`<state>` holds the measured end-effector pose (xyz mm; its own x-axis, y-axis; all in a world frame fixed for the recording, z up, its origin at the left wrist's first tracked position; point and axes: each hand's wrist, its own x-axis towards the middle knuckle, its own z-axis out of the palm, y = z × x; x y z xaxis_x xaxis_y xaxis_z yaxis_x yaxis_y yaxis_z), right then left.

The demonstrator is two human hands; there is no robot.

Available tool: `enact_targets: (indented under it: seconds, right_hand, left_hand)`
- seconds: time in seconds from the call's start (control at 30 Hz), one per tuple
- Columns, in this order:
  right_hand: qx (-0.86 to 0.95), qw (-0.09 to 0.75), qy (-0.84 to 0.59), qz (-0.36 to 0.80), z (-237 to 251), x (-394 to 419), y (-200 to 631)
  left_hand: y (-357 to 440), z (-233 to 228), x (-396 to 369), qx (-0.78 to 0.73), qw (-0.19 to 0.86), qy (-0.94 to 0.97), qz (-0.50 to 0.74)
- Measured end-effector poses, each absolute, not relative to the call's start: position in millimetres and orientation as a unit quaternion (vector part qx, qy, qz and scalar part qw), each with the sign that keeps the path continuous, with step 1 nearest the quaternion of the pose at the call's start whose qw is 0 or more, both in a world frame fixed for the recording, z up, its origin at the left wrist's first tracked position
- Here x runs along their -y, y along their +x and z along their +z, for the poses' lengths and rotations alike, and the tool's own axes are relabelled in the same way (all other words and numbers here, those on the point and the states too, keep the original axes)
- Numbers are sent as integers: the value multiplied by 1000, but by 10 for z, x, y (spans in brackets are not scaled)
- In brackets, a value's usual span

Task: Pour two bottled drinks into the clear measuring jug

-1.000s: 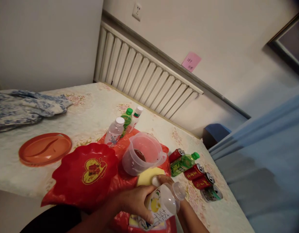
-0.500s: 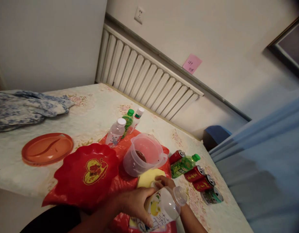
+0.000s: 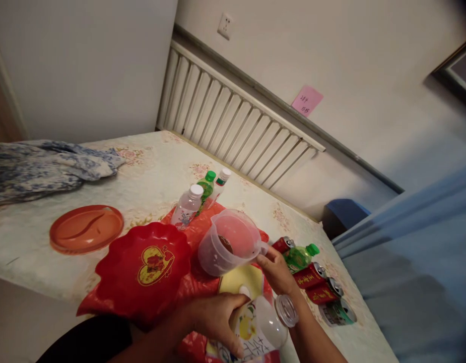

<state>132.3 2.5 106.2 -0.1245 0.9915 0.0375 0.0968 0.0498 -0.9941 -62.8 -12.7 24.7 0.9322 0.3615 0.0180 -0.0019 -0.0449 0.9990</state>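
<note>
My left hand (image 3: pixel 219 320) is closed round a clear plastic bottle (image 3: pixel 265 322) with a yellow-fruit label. The bottle leans to the right, its mouth uncapped. My right hand (image 3: pixel 277 269) has its fingers closed at the handle of a translucent measuring jug (image 3: pixel 213 254); some of the fingers are hidden. A little dark liquid shows inside the jug, which stands on a red plastic sheet (image 3: pixel 195 287). Between my hands lies a yellow patch (image 3: pixel 251 276) with a small white round piece (image 3: pixel 245 291), perhaps a cap.
Left of the jug sits a red scalloped plate (image 3: pixel 121 264), with an orange lid (image 3: pixel 87 244) beyond. Several bottles (image 3: pixel 187 206) stand behind it. To the right are drink cans (image 3: pixel 310 275) and a green bottle (image 3: pixel 298 258). Crumpled patterned cloth (image 3: pixel 51 169) lies far left; a radiator (image 3: pixel 233 116) lines the wall.
My right hand has left the small white piece beside the bottle and moved up to the jug's handle. My left hand still grips the bottle. The view has shifted slightly.
</note>
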Motion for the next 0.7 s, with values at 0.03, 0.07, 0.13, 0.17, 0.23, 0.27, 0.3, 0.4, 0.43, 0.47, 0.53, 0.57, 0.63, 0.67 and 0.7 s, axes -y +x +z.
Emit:
enact_targets:
  seconds: [0.03,0.07,0.13,0.17,0.23,0.27,0.3,0.4,0.43,0.47,0.53,0.57,0.63,0.67,0.7]
  right_hand:
    - [555,458,-478,504,1053,-59,1291]
    - [542,466,-472,517,1047,-91,1262]
    - [517,483,-452,543,1044,-142,1210]
    - [510,488,-443,552,1049,-159,1187]
    - [507,494,-438,554,1069,-174,1142]
    - [508,496,-441,549,1083,-175,1122]
    - [509,497,-445,544,1098,-173,1102]
    - [510,497,-453,537,1151,-160,1050]
    - [511,497,-451,537,1171,-155,1036]
    - [513,499,-446,538,1192,-151,1023]
    - [518,502,-433,540,1236,-140,1005]
    - [518,503,-430,542,1260,-134,999]
    - [512,505,-430,546,1309,-119,993]
    - [507,508,-431,547,1335,-110,991]
    - [502,513,-433,546,1360,-102,991]
  left_hand:
    - [-630,246,125,-128,683,707,130]
    - [-632,248,125,-132,687,704,123]
    - [-641,256,126,-137,688,703,116]
    - [-646,262,127,-139,686,705,115]
    - [-659,278,129,-147,684,706,114]
    - [-666,287,130,-151,683,705,115]
    - [-672,298,131,-153,684,704,114]
    - [-691,330,134,-153,686,703,110]
    - [-696,340,134,-155,686,702,108]
    - [-700,348,134,-158,685,703,106]
    - [-706,356,133,-164,677,710,106]
    - [-705,355,133,-164,673,713,107]
    - [-697,338,131,-159,675,712,109]
    - [-690,324,130,-154,681,707,111]
    - [-680,305,130,-150,686,703,114]
